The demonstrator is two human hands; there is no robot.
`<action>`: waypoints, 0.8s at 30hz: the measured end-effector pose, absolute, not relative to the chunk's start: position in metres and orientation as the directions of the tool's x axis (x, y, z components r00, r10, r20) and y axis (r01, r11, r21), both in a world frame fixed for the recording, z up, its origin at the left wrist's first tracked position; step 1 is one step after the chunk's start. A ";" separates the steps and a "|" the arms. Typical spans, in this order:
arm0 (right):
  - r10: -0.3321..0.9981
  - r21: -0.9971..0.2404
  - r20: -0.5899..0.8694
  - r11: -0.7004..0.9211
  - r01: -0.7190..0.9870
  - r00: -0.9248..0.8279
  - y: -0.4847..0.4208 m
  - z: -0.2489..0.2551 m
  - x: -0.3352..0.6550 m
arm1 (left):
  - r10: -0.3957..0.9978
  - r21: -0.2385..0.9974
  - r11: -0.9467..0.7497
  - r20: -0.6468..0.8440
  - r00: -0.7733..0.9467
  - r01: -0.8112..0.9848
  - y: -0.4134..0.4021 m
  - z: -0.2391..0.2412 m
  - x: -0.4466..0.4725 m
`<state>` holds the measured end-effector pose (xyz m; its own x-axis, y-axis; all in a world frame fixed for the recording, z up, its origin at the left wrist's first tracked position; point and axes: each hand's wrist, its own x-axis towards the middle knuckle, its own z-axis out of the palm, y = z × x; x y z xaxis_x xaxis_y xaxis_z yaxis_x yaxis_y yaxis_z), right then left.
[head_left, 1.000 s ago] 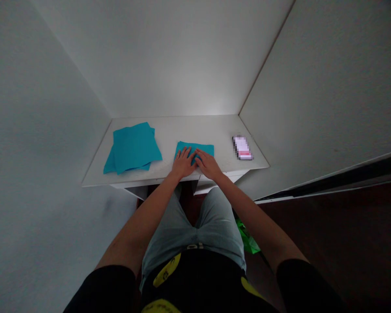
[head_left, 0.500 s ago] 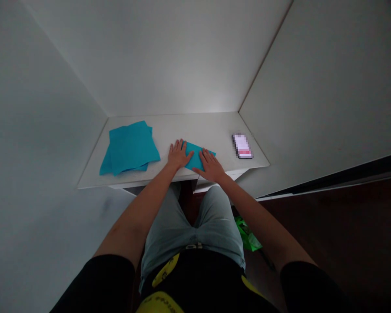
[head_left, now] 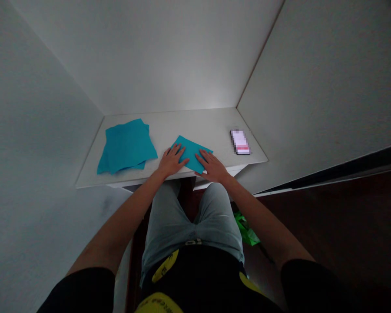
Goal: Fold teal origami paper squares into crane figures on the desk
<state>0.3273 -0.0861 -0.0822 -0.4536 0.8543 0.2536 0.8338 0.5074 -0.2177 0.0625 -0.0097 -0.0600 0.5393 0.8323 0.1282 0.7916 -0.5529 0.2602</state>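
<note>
A blue sheet (head_left: 190,149), which looks like folded cloth or paper, lies at the front edge of the white tabletop (head_left: 169,126). My left hand (head_left: 172,161) rests on its left side with fingers spread. Across from it, my right hand (head_left: 212,165) presses on the right side, fingers stretched out and the thumb near the front corner. One corner of the sheet reaches the table's front edge between the hands. Parts of the sheet are hidden under both palms. To the left lie more blue sheets (head_left: 127,145), loosely stacked and unevenly aligned.
A phone (head_left: 240,141) with a lit, blurred screen lies at the right end of the tabletop. Walls (head_left: 169,56) close in the table at the back and both sides. Below, a green bag (head_left: 247,231) sits by my right leg.
My left hand has slid left and toward me, uncovering more of the blue sheet. My right hand stays on its right side. The view has shifted slightly.
</note>
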 end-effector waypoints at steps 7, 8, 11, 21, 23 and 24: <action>0.870 -0.338 0.275 0.486 0.806 -0.409 -0.085 -0.070 0.334 | 0.684 0.367 -0.718 0.217 0.696 0.592 -0.027 -0.054 0.039; 0.877 -0.371 0.292 0.471 0.800 -0.381 -0.084 -0.069 0.334 | 0.668 0.392 -0.728 0.224 0.710 0.562 -0.029 -0.054 0.039; 0.885 -0.473 0.321 0.458 0.752 -0.338 -0.078 -0.067 0.334 | 0.665 0.476 -0.718 0.251 0.704 0.508 -0.029 -0.056 0.041; 0.937 -0.400 0.338 0.232 0.887 -0.093 -0.071 -0.067 0.306 | 0.856 0.426 -0.515 0.214 0.470 0.744 -0.031 -0.049 0.060; 0.916 -0.334 0.322 0.345 0.877 -0.238 -0.082 -0.067 0.292 | 0.848 0.362 -0.529 0.198 0.492 0.768 -0.035 -0.047 0.062; 0.903 -0.315 0.302 0.397 0.862 -0.306 -0.087 -0.068 0.287 | 0.835 0.342 -0.548 0.186 0.517 0.763 -0.036 -0.047 0.062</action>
